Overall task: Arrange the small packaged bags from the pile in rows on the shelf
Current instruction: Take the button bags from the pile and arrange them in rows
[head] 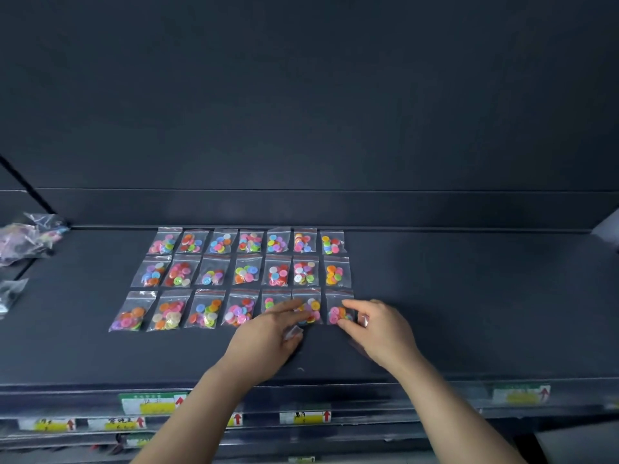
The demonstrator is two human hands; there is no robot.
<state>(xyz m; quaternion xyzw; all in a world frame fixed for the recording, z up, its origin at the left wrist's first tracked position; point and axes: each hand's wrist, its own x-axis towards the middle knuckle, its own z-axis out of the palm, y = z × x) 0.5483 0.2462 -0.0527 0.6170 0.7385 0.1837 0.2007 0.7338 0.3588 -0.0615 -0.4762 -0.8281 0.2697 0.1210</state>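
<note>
Left hand (271,329) pinches the sixth front-row bag (314,308); right hand (378,326) pinches the seventh bag (336,314) at the row's right end. Hands near each other, not touching. Three rows of seven button bags lie on the shelf (469,313). Pile (26,237) at far left.

Dark flat shelf (469,313): small clear plastic bags of buttons (246,274) in three rows of seven, left of centre, back row near rear wall. Loose pile of bags (26,237) far left, at rear. Left hand (268,329) over fifth and sixth bags of front row. Right hand (378,326) pinching seventh bag (336,313) at that row's right end. Paper label strips (152,403) on shelf edges below, in front.
</note>
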